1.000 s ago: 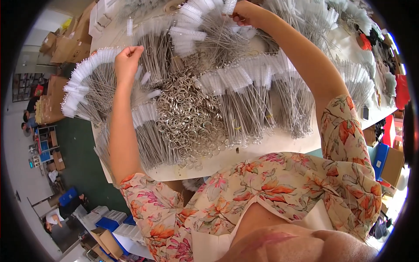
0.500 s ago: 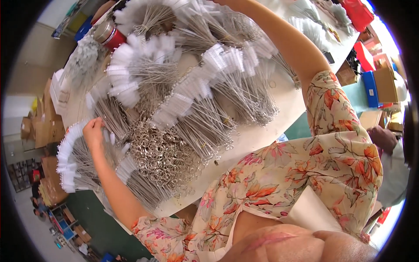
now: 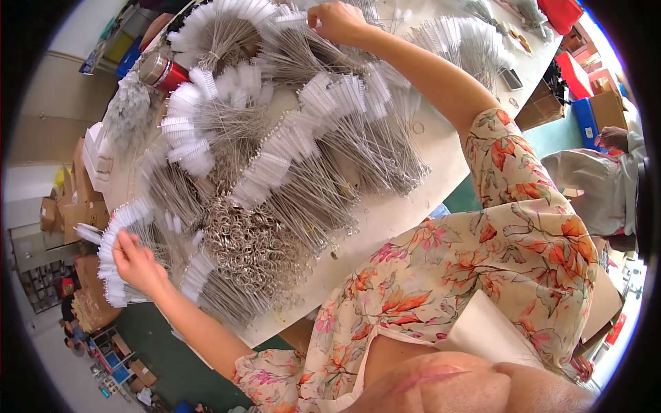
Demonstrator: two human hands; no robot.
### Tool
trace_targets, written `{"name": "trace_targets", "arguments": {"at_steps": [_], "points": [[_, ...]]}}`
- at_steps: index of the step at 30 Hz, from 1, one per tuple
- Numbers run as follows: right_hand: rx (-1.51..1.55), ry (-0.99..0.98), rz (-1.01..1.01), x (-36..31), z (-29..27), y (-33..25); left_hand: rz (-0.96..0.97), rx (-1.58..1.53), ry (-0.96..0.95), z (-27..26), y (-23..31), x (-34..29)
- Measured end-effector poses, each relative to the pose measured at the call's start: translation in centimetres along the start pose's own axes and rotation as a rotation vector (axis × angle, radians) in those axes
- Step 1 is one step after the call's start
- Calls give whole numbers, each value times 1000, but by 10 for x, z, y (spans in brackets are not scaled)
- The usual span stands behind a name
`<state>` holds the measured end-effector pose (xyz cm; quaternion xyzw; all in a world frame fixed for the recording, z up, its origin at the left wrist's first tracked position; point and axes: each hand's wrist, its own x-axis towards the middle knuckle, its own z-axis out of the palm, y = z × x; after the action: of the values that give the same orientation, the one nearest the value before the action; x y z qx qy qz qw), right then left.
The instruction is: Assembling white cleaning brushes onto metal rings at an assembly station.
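My left hand point(image 3: 141, 265) is over a fanned bunch of wire brushes with white bristle heads point(image 3: 110, 265) at the table's left edge. Its fingers are parted, and nothing shows clearly in them. Just past the fingertips, one brush point(image 3: 88, 233) juts out leftward from the bunch. At the far side my right hand point(image 3: 339, 23) is closed, fingers curled. It is beside the white head of another brush point(image 3: 292, 20), above a bundle of brushes point(image 3: 303, 51). Whether it grips that brush is hidden.
A heap of metal rings point(image 3: 251, 241) lies mid-table among several brush bundles point(image 3: 310, 179). A red and silver canister point(image 3: 163, 73) stands at the back left. Phone-like dark object point(image 3: 511, 79) lies at the right edge. Another person point(image 3: 599, 182) is at the far right.
My left hand has moved down and left onto the fanned bunch, its fingers parting. A brush now juts from that bunch. My right hand has come nearer, into view at the top.
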<state>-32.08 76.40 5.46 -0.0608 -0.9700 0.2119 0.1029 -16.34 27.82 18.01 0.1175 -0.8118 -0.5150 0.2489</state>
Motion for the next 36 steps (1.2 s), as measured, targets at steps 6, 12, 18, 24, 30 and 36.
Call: {"name": "trace_targets", "arguments": {"at_steps": [6, 12, 18, 24, 30, 36], "points": [[84, -207, -240, -29, -19, -39, -318, -268, -90, -15, 1, -113], [-206, -389, -285, -18, 2, -62, -420, -319, -16, -45, -15, -183], [65, -230, -207, 11, 0, -46, -431, -379, -26, -72, -20, -207], [386, 136, -209, 61, -33, -28, -424, -424, 7, -63, -34, -208], [1077, -24, 84, 109, -42, 23, -436, -378, 118, -55, -23, -218], [-26, 69, 113, 128, 35, 71, -470, -374, 149, -52, -44, -225]]}}
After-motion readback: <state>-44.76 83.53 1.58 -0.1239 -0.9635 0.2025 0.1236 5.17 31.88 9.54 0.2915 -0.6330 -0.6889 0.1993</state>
